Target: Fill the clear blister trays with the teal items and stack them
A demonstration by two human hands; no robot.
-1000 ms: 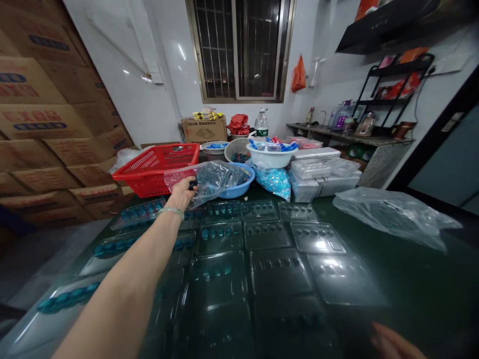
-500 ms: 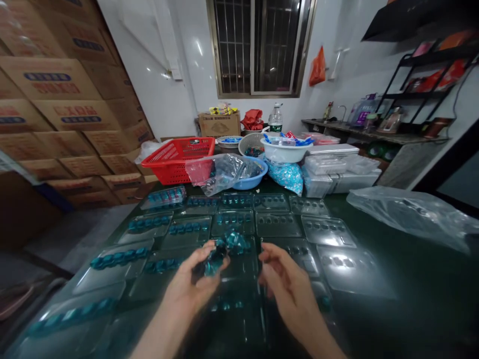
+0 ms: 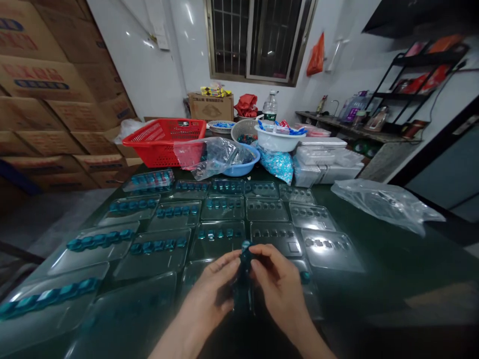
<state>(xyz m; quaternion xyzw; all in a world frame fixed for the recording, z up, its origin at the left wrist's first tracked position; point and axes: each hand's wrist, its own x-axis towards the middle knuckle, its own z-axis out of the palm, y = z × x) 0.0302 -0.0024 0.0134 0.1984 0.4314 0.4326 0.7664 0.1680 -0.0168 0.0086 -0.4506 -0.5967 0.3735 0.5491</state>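
Note:
My left hand and my right hand meet near the front middle of the table. Between their fingertips is a small dark-teal shiny piece, gripped from both sides; its lower part is blurred and its exact kind cannot be made out. Around the hands lie clear plastic blister trays in rows. Teal pieces fill the cavities of several, such as the blister tray left of my hands. Beyond my right hand, a clear blister tray has cavities without teal in them. A single teal piece sits right of my right hand.
At the table's back stand a red basket, a blue basin with a plastic bag over it, a white basin and stacked clear trays. A clear plastic bag lies at right. Cartons are piled at left.
My hands were apart, with a cluster of teal pieces in my left hand. They have come together on one piece, and the cluster no longer shows. The view has shifted slightly.

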